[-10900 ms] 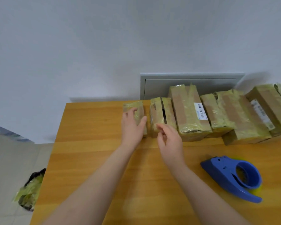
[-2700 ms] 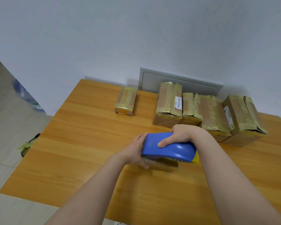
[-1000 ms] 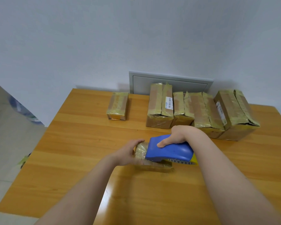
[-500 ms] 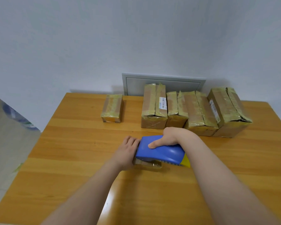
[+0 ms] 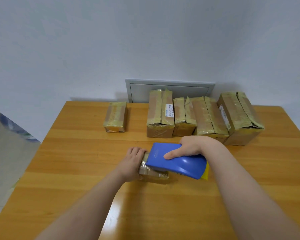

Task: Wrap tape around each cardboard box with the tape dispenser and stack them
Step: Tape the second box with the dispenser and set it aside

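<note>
On the orange-brown wooden worktop, the left hand curls its grip round a small tape-wrapped brown cardboard box. The right hand keeps its grip closed on the blue plastic tape dispenser, tilted across that box's top.

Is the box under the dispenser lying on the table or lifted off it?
Lying flat on the table: the box rests on the wood, left hand gripping its end, tape dispenser pressed on top.
</note>
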